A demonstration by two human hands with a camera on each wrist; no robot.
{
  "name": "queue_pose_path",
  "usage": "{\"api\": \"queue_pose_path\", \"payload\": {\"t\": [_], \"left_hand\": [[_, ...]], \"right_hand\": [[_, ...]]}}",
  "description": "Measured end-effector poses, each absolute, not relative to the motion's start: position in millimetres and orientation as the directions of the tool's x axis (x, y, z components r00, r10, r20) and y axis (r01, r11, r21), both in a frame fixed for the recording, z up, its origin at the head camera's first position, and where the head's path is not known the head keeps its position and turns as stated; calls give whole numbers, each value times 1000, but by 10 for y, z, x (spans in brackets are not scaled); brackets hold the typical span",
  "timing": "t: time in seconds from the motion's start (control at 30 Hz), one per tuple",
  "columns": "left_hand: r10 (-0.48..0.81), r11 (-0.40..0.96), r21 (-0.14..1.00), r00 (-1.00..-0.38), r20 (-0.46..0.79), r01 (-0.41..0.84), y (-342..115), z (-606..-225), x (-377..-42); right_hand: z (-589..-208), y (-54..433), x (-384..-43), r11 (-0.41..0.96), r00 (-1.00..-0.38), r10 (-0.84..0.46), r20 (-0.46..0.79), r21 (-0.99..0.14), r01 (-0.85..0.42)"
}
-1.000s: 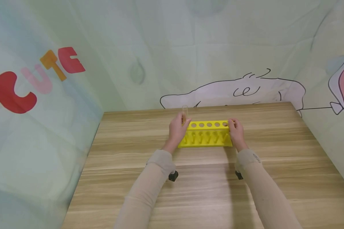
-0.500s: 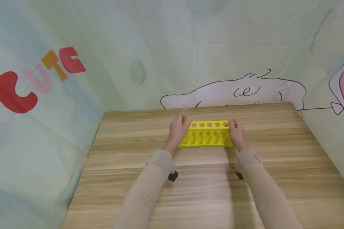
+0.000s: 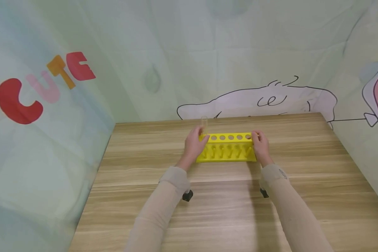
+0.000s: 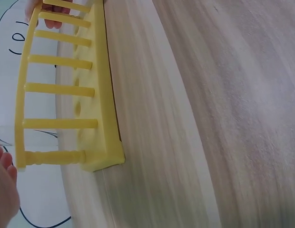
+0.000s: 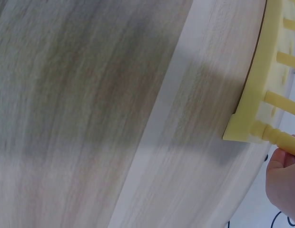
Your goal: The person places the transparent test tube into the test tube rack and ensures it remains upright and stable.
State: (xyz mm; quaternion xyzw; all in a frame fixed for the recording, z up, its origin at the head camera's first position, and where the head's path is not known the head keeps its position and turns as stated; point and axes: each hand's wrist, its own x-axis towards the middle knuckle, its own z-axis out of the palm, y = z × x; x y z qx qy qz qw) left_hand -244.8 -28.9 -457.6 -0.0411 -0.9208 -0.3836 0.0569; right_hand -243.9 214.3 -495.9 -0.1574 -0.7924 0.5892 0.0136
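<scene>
A yellow test tube rack [image 3: 230, 148] stands on the wooden table, a row of round holes along its top. At its left end a clear test tube [image 3: 204, 123] rises upright, its lower part hidden behind the hand. My left hand [image 3: 193, 144] is right beside that tube, thumb over the rack's top corner and fingers spread loosely. In the left wrist view, the left hand [image 4: 4, 190] shows a small gap from the rack's end. My right hand [image 3: 260, 145] pinches the rack's right end; in the right wrist view its fingers [image 5: 277, 159] are at the end post.
The wooden table [image 3: 220, 217] extends on all sides of the rack. Printed cloth walls [image 3: 163, 63] stand behind and at both sides, close to the table's back edge. Small black devices sit under both wrists.
My left hand has loosened from the test tube and shifted slightly left and down, leaving the tube upright. The right hand has stayed at the rack's end.
</scene>
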Motion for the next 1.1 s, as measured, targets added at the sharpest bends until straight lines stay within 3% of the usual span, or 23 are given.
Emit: {"api": "queue_pose_path", "payload": {"t": [0.87,1.1], "left_hand": [[14,685,719,-989,149,118,-663,-4851,-2347],[-31,684,727,-992,120,66,-718,-4895,-2318]], "right_hand": [[-4916,2132,-2433,266,-947,256,-193,-928,261],[-4911,2142,-2423,261,-950,249,-191,-931,255]]}}
